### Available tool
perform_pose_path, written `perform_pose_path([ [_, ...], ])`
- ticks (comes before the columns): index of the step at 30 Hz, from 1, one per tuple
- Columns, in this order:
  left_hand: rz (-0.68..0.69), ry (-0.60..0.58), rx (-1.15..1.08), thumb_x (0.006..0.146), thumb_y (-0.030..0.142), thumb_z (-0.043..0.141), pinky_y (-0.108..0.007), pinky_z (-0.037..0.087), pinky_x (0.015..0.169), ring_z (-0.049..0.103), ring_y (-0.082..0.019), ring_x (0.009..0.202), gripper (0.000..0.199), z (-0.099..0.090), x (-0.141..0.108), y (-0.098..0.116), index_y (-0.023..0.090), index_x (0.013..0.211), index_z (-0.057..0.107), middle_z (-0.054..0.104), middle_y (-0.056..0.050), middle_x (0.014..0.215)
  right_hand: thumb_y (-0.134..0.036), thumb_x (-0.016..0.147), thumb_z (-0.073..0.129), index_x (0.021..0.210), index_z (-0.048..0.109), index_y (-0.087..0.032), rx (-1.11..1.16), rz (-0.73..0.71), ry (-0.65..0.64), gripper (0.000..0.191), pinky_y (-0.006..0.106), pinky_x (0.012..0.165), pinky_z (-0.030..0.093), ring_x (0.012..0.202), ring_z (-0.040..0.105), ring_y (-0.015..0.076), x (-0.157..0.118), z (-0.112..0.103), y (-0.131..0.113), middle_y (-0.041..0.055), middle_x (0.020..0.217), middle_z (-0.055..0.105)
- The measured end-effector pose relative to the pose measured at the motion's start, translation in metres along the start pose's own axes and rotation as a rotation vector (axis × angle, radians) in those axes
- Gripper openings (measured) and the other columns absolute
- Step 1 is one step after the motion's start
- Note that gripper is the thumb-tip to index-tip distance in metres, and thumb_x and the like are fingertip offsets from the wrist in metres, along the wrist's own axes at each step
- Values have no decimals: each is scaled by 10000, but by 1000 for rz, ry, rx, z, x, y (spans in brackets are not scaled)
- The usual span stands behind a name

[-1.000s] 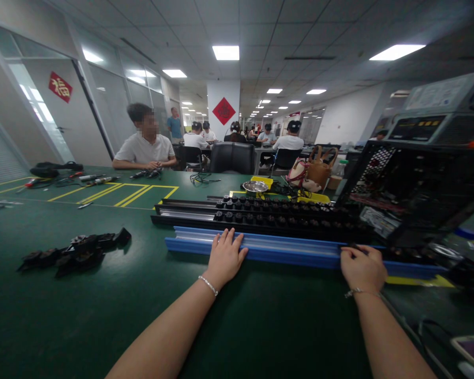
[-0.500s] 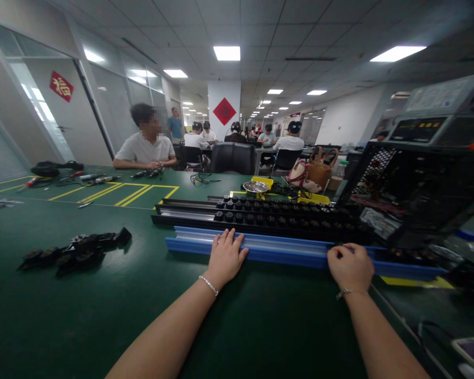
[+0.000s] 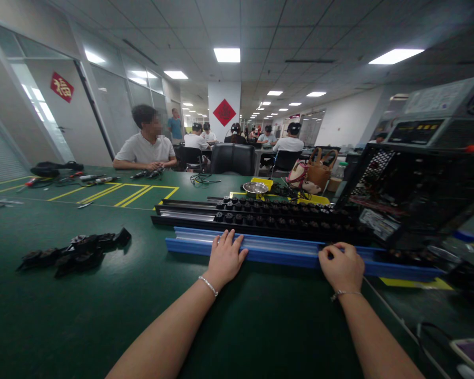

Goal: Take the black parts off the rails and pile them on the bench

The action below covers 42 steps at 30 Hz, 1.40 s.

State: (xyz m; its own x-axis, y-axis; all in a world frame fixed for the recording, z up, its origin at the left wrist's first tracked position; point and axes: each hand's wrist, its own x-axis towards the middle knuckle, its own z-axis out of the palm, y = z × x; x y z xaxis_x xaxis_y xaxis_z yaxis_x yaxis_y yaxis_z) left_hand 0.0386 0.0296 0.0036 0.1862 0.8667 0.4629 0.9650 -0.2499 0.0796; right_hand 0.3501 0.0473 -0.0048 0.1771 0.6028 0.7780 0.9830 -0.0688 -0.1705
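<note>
Bare left arm rises from seven o'clock, slanting toward one; left hand lies palm down, fingers extended toward twelve, thumb toward two. Bare right arm rises from five, slanting toward eleven; right hand is curled, thumb and forefinger bent together, tips indistinct.

The long, channelled rail was blue. The flat tabletop was dark green with yellow stripes. The diamond-shaped door sign was red and gold
</note>
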Motion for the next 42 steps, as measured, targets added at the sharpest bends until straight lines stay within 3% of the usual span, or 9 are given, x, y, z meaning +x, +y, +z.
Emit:
perform_pose_path([
  [12,5,29,16,915,478,310,-491,318,1044,377,-270,1304,483,3,-1,0,262,1312,482,470,-97,1389,-256,755,506,635,673,-191,40,-61,-39,215,340,707,367,772,484,186,-1,1,-6,66,902,541],
  [42,12,33,24,918,476,299,-474,318,1043,379,-263,1300,474,2,-2,0,271,1299,492,467,-85,1393,-271,771,509,667,674,-211,157,-164,-106,205,341,733,378,787,474,183,-3,-2,-19,59,934,517],
])
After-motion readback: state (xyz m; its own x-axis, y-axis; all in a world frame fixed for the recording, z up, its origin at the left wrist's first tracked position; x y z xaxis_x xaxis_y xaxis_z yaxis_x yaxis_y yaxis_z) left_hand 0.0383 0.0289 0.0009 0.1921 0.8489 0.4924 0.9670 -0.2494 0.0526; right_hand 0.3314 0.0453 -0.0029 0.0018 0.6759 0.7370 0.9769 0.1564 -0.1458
